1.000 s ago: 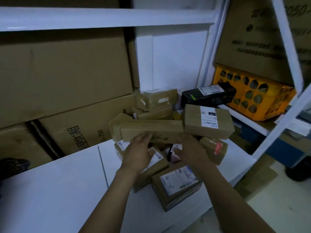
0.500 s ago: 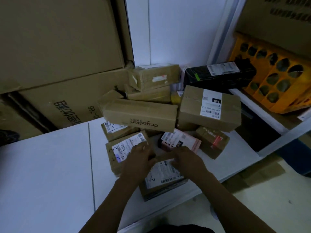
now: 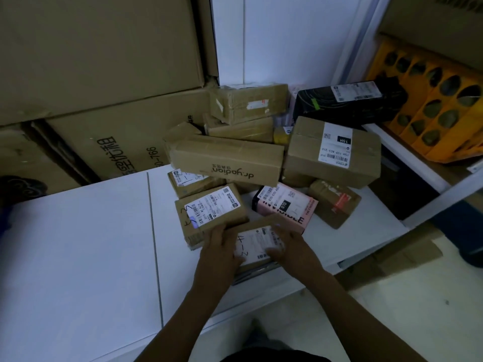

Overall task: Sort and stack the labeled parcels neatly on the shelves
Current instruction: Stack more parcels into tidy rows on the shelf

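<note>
A small brown parcel with a white label lies at the front edge of the white shelf. My left hand grips its left side and my right hand grips its right side. Just behind it on the left sits another labeled brown parcel, and behind it on the right a pink box. A long brown box rests across the pile, next to a wide brown parcel with a white label.
Large cartons fill the back left of the shelf. A black box and taped brown parcels stand at the back. A yellow crate sits on the neighbouring rack to the right. A small brown packet lies right of the pink box.
My hands left the long brown box, which now rests on the pile, and came down onto the small front parcel. The camera tilted downward.
</note>
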